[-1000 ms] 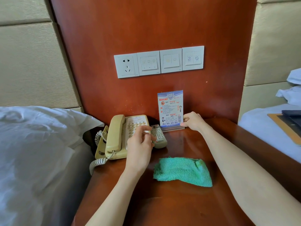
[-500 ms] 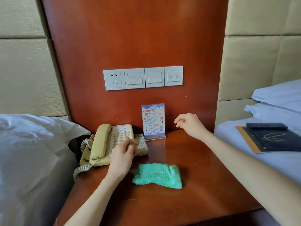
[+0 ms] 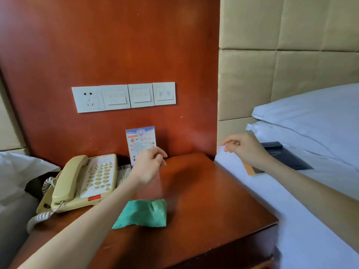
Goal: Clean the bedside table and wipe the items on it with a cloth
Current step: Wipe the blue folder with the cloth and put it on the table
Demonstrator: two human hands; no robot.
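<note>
The green cloth (image 3: pixel 142 213) lies untouched on the bedside table (image 3: pixel 213 206), near the cream telephone (image 3: pixel 83 183). The left hand (image 3: pixel 148 166), loosely curled and holding nothing, hangs before the notice card (image 3: pixel 140 141), hiding its foot; the right hand (image 3: pixel 243 147), also loosely curled and holding nothing, hovers over the bed (image 3: pixel 291 210)

The printed text on the notice card (image 3: pixel 141 141) is too blurred to read.

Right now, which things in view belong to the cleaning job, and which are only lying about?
For the job:
cloth
table
phone
remote
sign

Just lying about:
dark folder on the bed
pillows
wall switches
</note>
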